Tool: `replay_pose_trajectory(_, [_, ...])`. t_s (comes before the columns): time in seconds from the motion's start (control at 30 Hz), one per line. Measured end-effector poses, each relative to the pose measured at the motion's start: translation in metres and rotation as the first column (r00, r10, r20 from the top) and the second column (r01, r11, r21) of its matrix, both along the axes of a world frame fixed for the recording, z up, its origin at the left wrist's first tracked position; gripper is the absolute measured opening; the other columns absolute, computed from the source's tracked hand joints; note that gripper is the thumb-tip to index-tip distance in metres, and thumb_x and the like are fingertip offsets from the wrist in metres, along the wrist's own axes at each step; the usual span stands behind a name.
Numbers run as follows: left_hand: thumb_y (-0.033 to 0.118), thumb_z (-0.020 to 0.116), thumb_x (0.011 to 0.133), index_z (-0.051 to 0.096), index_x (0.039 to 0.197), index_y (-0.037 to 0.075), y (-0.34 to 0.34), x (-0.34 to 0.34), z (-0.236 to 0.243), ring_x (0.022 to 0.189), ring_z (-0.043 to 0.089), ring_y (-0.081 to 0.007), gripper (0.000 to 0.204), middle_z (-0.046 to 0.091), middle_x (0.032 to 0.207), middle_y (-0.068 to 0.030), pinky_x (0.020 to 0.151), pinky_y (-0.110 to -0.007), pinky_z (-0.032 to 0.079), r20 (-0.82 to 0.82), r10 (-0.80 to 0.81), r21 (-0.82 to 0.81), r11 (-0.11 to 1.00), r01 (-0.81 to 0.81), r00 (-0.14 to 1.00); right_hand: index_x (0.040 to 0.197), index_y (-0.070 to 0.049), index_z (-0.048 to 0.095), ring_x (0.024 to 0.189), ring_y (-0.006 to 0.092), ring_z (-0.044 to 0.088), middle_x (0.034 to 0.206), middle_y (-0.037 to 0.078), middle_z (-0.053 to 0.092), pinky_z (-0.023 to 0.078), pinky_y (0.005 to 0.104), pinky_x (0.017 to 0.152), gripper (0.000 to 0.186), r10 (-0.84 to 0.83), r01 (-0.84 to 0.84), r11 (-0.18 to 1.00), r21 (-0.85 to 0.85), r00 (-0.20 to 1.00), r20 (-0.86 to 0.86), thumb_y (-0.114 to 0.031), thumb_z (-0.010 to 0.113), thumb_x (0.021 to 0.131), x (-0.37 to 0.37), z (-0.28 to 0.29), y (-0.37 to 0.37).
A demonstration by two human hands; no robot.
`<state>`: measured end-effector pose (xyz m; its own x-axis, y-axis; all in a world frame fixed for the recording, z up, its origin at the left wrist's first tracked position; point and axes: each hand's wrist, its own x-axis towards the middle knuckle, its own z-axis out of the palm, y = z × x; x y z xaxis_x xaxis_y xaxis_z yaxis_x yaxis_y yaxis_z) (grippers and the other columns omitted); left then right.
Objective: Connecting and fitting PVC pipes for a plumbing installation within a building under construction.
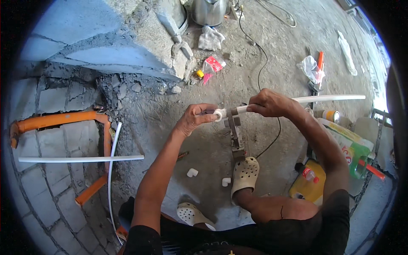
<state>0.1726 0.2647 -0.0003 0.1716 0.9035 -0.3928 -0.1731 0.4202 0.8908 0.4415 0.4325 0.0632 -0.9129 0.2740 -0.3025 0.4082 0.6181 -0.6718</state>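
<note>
My left hand pinches a white plastic pipe elbow and holds it against the left side of a grey metal tool's head. The tool, which looks like a pipe-welding iron, stands on the floor with its near end at my shoe. Closed round a white plastic pipe, my right hand holds its left end against the other side of the head. The rest of the pipe sticks out to the right. Two loose white elbows, one nearer left and another, lie on the floor near my feet.
White pipes lie crossed at left beside orange pipe on a block wall. A black cable runs over the floor. A metal pot and a cloth glove are far off. A yellow jug stands right of my shin.
</note>
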Motion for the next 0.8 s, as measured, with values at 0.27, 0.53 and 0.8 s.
replay_pose_trajectory(0.27, [0.03, 0.076, 0.078, 0.069, 0.113, -0.001, 0.004, -0.003, -0.003, 0.096, 0.062, -0.0128, 0.047, 0.07, 0.103, -0.0055, 0.088, -0.029, 0.048, 0.048, -0.022, 0.021, 1.0, 0.021, 0.999, 0.074, 0.0, 0.061, 0.057, 0.0387, 0.055, 0.061, 0.021, 0.055, 0.043, 0.0467, 0.059, 0.035, -0.021, 0.022, 1.0, -0.012, 0.999, 0.032, -0.028, 0.061, 0.095, 0.002, 0.015, 0.001])
replay_pose_trajectory(0.53, [0.034, 0.08, 0.075, 0.069, 0.109, -0.002, 0.009, 0.001, -0.01, 0.091, 0.062, -0.0122, 0.05, 0.069, 0.098, -0.0056, 0.084, -0.028, 0.048, 0.038, -0.066, 0.01, 0.998, 0.065, 0.997, 0.075, 0.0, 0.062, 0.055, 0.0378, 0.054, 0.06, 0.02, 0.054, 0.043, 0.0458, 0.057, 0.034, -0.024, 0.024, 1.0, -0.004, 0.997, 0.068, -0.028, 0.062, 0.095, 0.0, 0.018, -0.003])
replay_pose_trajectory(0.8, [0.031, 0.081, 0.076, 0.068, 0.102, -0.001, 0.01, 0.007, -0.004, 0.085, 0.06, -0.0113, 0.043, 0.066, 0.09, -0.0029, 0.079, -0.027, 0.048, -0.029, -0.074, 0.146, 0.986, 0.078, 0.997, 0.077, -0.001, 0.064, 0.055, 0.0382, 0.054, 0.06, 0.02, 0.055, 0.042, 0.0459, 0.056, 0.03, -0.017, 0.017, 1.0, 0.017, 1.0, -0.009, -0.026, 0.063, 0.094, 0.007, 0.02, -0.004])
